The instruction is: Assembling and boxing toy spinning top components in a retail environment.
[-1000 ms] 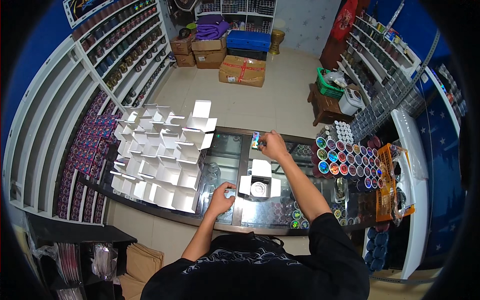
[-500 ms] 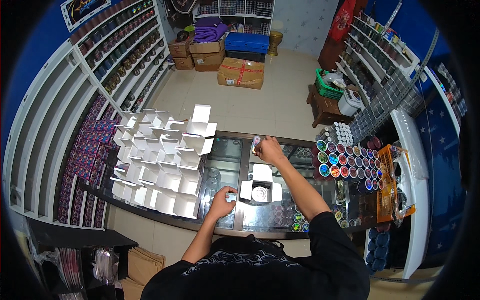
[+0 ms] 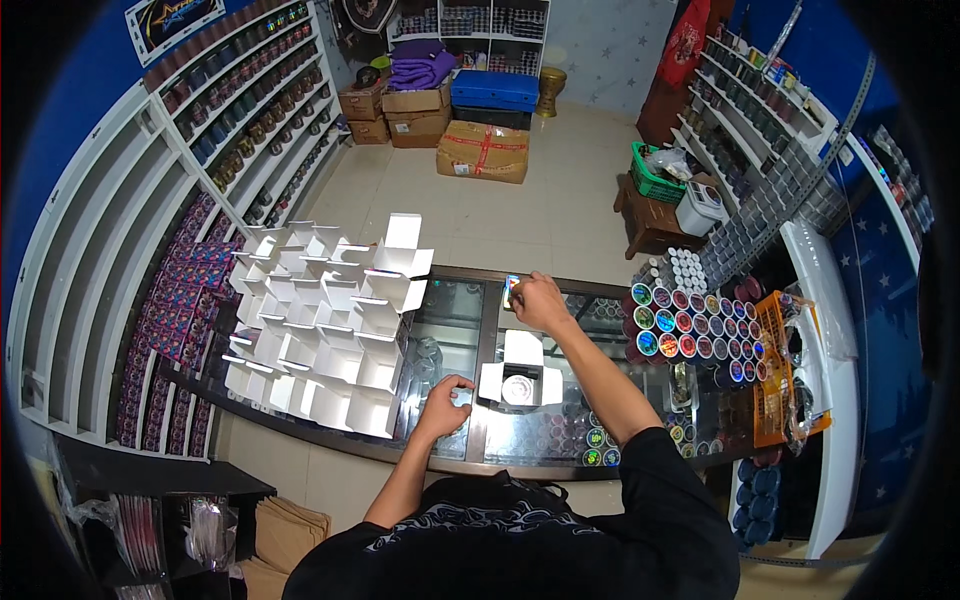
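Note:
At the far side of the glass counter, my right hand pinches a small colourful card-like piece; whether it is one piece or a stack, I cannot tell. My left hand holds nothing and sits low over the glass, its fingers loosely curved with thumb and forefinger apart. Just right of it stands a small box, white inside, its flaps spread. Inside the box is a round container with a whitish top.
Many open white boxes are packed together on the counter's left. To the right stand rows of jars with shiny round lids, small white-capped containers and an orange basket. Beyond the counter a taped carton lies on the floor.
The small colourful piece at my right fingertips has shifted slightly and shows a different side, more blue and yellow. My left hand has barely moved.

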Available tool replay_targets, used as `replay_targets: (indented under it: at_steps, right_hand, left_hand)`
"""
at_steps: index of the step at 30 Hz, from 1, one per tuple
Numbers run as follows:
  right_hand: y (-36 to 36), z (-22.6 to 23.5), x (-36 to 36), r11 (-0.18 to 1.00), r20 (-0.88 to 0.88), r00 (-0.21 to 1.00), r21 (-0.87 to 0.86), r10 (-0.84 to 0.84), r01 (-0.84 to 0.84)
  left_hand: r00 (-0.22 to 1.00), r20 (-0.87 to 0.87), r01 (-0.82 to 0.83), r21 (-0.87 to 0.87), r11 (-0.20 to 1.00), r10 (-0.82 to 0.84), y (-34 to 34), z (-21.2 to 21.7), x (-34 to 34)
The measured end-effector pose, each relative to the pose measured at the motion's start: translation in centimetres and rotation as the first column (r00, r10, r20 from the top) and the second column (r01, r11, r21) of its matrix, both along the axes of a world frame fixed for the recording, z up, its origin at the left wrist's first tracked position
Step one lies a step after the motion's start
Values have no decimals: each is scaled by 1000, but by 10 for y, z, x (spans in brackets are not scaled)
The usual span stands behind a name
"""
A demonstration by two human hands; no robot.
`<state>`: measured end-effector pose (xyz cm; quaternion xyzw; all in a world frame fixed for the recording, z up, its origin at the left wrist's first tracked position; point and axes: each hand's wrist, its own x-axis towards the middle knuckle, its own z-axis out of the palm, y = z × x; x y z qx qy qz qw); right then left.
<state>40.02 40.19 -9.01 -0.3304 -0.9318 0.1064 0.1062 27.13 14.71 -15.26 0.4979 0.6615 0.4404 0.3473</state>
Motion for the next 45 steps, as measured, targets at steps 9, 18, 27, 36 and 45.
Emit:
replay_targets:
  at_steps: [9, 18, 27, 36, 45]
  right_hand:
    - [-27, 33, 43, 996, -569, 819, -85, -67, 23]
    - [-109, 78, 104, 856, -617, 751, -498, -236, -141]
    - [-139, 104, 127, 850, -681, 720, -451, -131, -272]
    - [-150, 108, 133, 874, -710, 699, -388, -81, -292]
    - [-170, 130, 127, 873, -673, 733, -413, -99, -261]
  left_hand:
    - [939, 284, -229, 97, 969, 193, 7, -20, -1]
    - [801, 584, 24, 186, 982, -130, 21, 93, 3]
    - [750, 574, 233, 237, 943, -329, 26, 134, 20]
    - [824, 466, 227, 251, 941, -323, 15, 148, 28]
    - [820, 497, 164, 273, 948, -285, 6, 154, 29]
